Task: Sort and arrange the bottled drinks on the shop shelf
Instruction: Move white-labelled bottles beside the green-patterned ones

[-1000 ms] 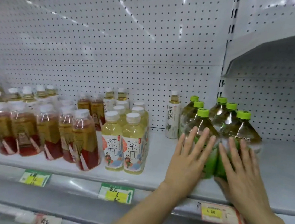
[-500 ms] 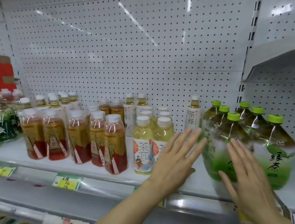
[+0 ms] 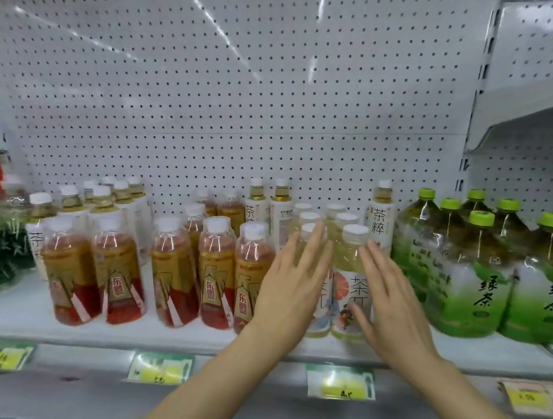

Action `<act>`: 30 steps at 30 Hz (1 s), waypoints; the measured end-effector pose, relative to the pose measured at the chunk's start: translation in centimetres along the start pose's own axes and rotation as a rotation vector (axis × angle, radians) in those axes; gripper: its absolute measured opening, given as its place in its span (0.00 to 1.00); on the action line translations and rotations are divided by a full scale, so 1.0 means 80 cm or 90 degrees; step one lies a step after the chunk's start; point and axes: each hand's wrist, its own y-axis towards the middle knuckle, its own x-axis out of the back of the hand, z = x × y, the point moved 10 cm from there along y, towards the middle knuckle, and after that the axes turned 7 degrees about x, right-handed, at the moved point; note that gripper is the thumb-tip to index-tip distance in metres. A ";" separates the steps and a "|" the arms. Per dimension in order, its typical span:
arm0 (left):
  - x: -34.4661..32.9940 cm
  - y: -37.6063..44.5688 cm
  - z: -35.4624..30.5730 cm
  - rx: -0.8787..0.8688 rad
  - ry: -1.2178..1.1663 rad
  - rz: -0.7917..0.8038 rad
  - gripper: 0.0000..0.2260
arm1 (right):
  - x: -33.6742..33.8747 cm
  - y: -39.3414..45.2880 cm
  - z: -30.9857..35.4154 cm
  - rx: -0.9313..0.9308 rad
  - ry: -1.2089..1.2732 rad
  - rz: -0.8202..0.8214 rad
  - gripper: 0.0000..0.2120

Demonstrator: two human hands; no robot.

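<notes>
While both hands reach in with fingers straight, the left hand [image 3: 288, 286] and right hand [image 3: 391, 308] flank the pale yellow tea bottles [image 3: 351, 280] at the shelf [image 3: 479, 353] front, gripping nothing. At three o'clock of these stand big green-capped tea bottles [image 3: 467, 276]; at nine o'clock, red tea bottles [image 3: 216, 271].

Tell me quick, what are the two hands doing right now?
Left hand: open, fingers straight, in front of the yellow tea bottles; contact cannot be told.
Right hand: open, fingers straight, holding nothing.
</notes>
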 end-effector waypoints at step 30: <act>-0.114 0.288 0.234 0.081 0.077 0.418 0.22 | 0.072 0.080 0.003 0.090 -0.087 -0.173 0.20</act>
